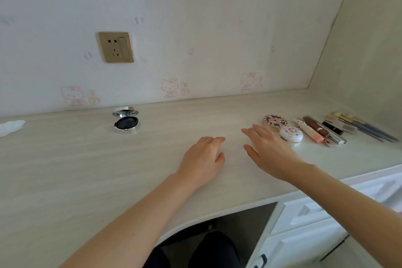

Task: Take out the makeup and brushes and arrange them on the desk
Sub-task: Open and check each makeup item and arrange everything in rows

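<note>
Head view: looks down over the counter (87,169).
Left hand (202,156): palm down on the counter, fingers relaxed, holding nothing.
Right hand (269,152): flat, fingers straight, empty.
Makeup row: to the right of the right hand. The white compact (291,134) is just beside its outer edge, with the patterned compact (275,121) behind it.
Tubes (311,131) and brushes (365,128): farther right, long axes roughly parallel, slanting from far-left to near-right.
Open compact (126,123): alone at the counter's back edge, well apart to the left — the left hand is nearer.
Judgement: the row looks laid out; moving the open compact would likely mean a far-left reach with the left hand.
</note>
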